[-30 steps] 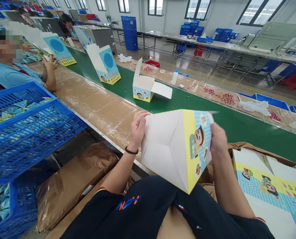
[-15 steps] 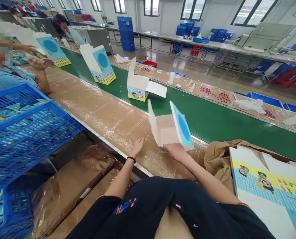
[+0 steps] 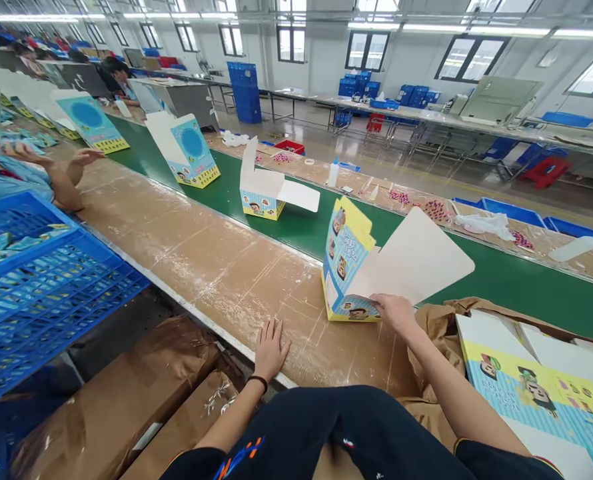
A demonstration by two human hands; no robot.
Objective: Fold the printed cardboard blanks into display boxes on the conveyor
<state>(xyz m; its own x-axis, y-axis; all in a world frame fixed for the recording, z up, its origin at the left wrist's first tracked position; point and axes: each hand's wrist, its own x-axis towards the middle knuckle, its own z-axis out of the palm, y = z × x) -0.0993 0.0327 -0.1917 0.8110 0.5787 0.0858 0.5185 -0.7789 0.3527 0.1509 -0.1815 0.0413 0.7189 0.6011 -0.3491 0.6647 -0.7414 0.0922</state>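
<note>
An opened cardboard display box (image 3: 349, 267), blue and yellow outside and white inside, stands on the brown-covered bench (image 3: 226, 260) with its large flap spread to the right. My right hand (image 3: 394, 312) pinches the near edge of this box. My left hand (image 3: 270, 350) rests flat on the bench near its front edge, fingers spread, holding nothing. Beyond, on the green conveyor belt (image 3: 501, 273), another opened box (image 3: 261, 203) sits with its flaps up.
Flattened printed boxes (image 3: 526, 373) lie in brown wrapping paper at the right. Blue crates (image 3: 61, 280) with small packets stand at the left, beside a co-worker (image 3: 21, 173). More boxes (image 3: 189, 153) stand farther along the belt. Brown wrapped bundles (image 3: 126, 393) lie below the bench.
The held box has turned, so its printed side and wide white flap now show, and it has shifted right. My left hand has lowered and spread on the bench. The view has tilted up.
</note>
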